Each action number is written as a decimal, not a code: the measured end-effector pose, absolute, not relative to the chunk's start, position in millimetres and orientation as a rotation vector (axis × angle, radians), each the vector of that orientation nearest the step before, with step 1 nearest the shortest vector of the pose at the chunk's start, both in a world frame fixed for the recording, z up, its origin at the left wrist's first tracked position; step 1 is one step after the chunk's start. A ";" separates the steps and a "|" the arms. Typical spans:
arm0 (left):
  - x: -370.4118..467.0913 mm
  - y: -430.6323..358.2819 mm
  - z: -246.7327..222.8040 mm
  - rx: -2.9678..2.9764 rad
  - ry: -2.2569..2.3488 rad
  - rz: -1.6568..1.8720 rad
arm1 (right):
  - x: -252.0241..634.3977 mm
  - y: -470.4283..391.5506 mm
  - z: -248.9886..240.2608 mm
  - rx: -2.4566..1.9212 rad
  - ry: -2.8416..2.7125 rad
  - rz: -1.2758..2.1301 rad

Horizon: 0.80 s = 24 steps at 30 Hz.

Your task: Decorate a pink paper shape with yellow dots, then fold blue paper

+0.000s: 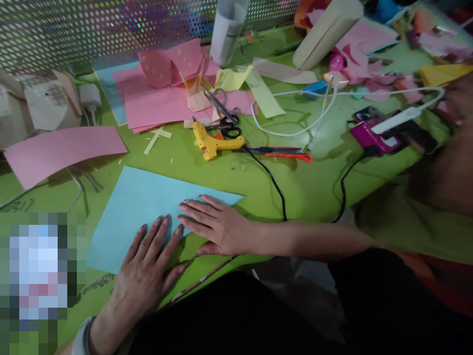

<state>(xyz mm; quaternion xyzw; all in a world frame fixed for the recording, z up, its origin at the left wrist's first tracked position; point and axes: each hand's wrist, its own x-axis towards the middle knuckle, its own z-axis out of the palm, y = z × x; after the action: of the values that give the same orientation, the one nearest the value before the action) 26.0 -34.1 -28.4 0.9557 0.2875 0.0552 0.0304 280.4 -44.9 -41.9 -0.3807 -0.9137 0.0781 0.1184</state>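
A light blue sheet of paper [136, 212] lies on the green table in front of me, with a long pointed corner at its right. My left hand [146, 261] rests flat on its lower edge, fingers spread and pointing away from me. Across its right part lies my right hand [218, 224], fingers stretched out to the left and the thumb apart below. Neither hand grips anything. Beyond the paper are a yellow glue gun [214, 143], black-handled scissors [223, 111] and an orange and black utility knife [281, 152].
Pink sheets [155, 106] are piled at the back, near a clear plastic cup [227, 34] and a cardboard tube [327, 32]. A curved pink strip [66, 150] lies left. White cable [281, 133], a purple device [373, 135] and paper scraps occupy the right. Part of another person shows there.
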 end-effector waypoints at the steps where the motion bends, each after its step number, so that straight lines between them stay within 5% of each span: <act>1: 25.7 -33.7 -28.6 2.961 0.876 0.171 | 280.5 -44.8 -42.3 -1.113 -2.669 0.224; 24: 20.5 -39.4 -26.7 2.911 0.850 0.095 | 283.9 -49.3 -48.3 -1.054 -2.715 0.285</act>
<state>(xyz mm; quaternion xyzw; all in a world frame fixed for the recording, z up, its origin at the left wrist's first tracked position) 20.5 -39.4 -26.7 0.9580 0.2798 0.0314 0.0537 283.9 -49.3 -48.3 -0.3582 -0.9224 0.0969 0.1074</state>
